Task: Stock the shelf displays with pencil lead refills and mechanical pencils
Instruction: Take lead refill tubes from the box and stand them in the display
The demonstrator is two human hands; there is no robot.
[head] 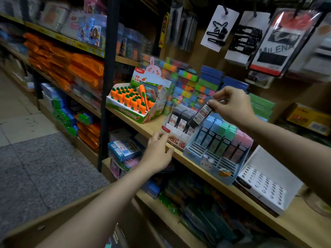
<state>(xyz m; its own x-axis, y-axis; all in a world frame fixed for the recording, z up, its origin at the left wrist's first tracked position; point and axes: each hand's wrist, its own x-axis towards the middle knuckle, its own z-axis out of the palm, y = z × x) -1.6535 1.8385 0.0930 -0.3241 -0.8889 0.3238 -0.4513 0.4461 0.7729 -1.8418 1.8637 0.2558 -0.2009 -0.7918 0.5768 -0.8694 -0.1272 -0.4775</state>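
Observation:
My right hand pinches the top of a black lead refill case with a red and white label, holding it tilted above the white lead refill display box. That box holds two rows of matching black cases. My left hand hovers with relaxed fingers at the shelf's front edge, just left of the white box, holding nothing. To the right stands a blue bunny display with pastel blue, green and pink refill cases in its back slots; its front slots show bare. A white tray with round holes sits further right.
A carrot-themed display box stands left of the lead boxes on the wooden shelf. Stacked colourful boxes fill the back. Hair-clip cards hang above. A black upright post divides the shelving. Packed lower shelves and grey floor lie below.

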